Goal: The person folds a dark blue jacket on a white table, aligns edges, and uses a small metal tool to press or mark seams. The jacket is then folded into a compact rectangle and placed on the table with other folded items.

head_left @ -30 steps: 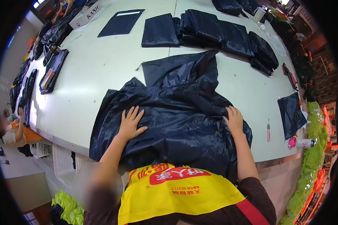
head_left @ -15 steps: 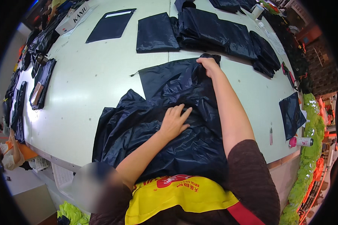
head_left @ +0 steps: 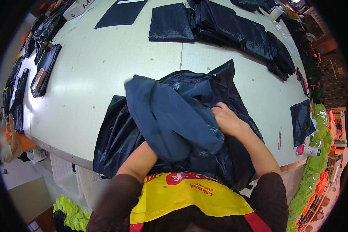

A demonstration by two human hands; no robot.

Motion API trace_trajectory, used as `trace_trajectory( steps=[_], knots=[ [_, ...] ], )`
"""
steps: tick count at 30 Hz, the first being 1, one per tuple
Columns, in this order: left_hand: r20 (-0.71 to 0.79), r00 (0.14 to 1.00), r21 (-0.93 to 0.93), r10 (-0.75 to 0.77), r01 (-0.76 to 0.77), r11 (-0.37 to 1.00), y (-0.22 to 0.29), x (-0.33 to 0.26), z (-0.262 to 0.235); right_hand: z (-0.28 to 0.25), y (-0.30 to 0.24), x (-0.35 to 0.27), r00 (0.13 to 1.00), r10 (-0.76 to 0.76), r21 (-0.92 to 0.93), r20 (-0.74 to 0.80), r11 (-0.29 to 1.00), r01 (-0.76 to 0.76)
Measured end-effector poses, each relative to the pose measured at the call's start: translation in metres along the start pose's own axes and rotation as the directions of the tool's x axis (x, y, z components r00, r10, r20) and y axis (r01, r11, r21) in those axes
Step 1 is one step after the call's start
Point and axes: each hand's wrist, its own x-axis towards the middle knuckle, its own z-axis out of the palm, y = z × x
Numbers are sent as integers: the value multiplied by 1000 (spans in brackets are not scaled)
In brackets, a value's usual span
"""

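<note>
Right hand (head_left: 229,120) on navy cloth (head_left: 170,112)

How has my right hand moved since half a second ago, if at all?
Yes. Your right hand has come back toward your body, away from the folded dark fabric pile lying beyond it.

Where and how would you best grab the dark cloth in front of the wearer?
Probably pinch the dark cloth by its pointed far-right corner, reaching in from the right with the right hand: that corner juts over the tabletop, beyond the crumpled middle.
</note>
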Motion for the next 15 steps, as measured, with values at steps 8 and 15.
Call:
trace_trajectory(
  steps=[8, 15],
  knots=[
    [363, 930, -718, 63, 236, 655, -39, -153, -19, 42, -22, -68, 549, 545, 292, -634, 826, -482],
    [365, 815, -927, -450, 364, -94, 17, -147, -11, 139, 38, -86, 589, 564, 214, -579, 802, -558]
  ],
)
